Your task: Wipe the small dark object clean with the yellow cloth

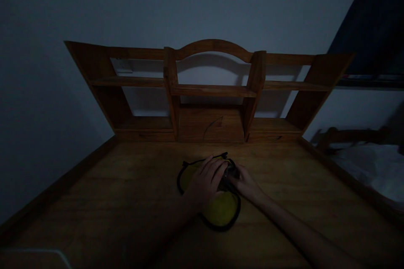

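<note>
A yellow flat item with a black rim (221, 210), like a pouch or small bag, lies on the wooden desk (126, 201). My left hand (205, 183) rests flat on top of it, fingers stretched out together. My right hand (244, 183) sits at its right side, fingers curled around a small dark part (232, 172) near the top of the yellow item. What that dark part is cannot be made out in the dim light.
A wooden hutch with shelves (211, 90) stands at the back of the desk against a pale wall. To the right lies a bed with white bedding (372, 168). A pale object (34, 258) shows at the bottom left corner.
</note>
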`<state>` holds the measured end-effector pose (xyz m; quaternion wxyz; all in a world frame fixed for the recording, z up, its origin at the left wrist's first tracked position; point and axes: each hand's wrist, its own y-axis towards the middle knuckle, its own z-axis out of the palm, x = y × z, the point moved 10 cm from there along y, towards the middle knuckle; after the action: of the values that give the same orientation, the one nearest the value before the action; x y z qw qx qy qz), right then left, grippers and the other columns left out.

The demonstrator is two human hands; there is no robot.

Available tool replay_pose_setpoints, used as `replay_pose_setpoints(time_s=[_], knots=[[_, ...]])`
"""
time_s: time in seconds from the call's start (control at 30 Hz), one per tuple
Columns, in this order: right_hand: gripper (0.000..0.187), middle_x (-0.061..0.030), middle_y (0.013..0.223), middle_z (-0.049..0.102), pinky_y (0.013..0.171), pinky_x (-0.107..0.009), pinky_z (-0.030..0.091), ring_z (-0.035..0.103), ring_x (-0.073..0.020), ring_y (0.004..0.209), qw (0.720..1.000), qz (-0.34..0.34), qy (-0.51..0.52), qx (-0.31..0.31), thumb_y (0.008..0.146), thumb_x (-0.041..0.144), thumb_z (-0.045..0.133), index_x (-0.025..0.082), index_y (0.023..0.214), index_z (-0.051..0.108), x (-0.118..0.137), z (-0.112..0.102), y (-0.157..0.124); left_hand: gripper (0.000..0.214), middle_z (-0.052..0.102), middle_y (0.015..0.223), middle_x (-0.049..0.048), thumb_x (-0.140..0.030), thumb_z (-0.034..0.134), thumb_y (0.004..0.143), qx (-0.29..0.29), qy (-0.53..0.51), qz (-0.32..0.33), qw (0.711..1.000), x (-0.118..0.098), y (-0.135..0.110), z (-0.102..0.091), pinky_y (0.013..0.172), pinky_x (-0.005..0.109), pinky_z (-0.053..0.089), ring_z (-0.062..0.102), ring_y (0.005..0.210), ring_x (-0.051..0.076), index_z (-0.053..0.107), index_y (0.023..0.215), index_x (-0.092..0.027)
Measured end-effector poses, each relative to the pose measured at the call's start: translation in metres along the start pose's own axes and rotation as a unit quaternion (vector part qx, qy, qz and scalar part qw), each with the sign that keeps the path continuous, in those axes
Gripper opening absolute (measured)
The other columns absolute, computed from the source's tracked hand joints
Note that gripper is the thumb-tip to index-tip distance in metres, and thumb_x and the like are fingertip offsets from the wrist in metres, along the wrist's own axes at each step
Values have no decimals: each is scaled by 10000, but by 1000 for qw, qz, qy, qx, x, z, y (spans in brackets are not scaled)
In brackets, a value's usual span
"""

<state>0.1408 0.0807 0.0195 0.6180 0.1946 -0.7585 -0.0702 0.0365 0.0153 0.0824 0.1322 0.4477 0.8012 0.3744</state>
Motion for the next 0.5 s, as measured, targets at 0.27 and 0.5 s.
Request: replay_pose_setpoints(time_s=[0.27, 0.5], knots=[[198, -52, 873, 627, 683, -244, 437, 590, -147, 754, 980, -4, -201, -1, 904, 234, 453, 123, 1032, 554, 13, -2, -8, 751, 538, 1190, 208, -560, 609, 771, -23, -11, -44, 999, 13, -6, 11, 964, 456, 465, 524, 1139, 309, 379, 1271, -49], [320, -82, 981, 643, 733, -265, 463, 621, -171, 838, 990, 44, -134, -15, 940, 301, 425, 130, 1192, 522, 10, -2, -8, 1008, 452, 1342, 184, -487, 779, 634, 97, -62, -106, 988, 27, -18, 39, 984, 468, 459, 462, 1239, 311, 232, 1410, -149]])
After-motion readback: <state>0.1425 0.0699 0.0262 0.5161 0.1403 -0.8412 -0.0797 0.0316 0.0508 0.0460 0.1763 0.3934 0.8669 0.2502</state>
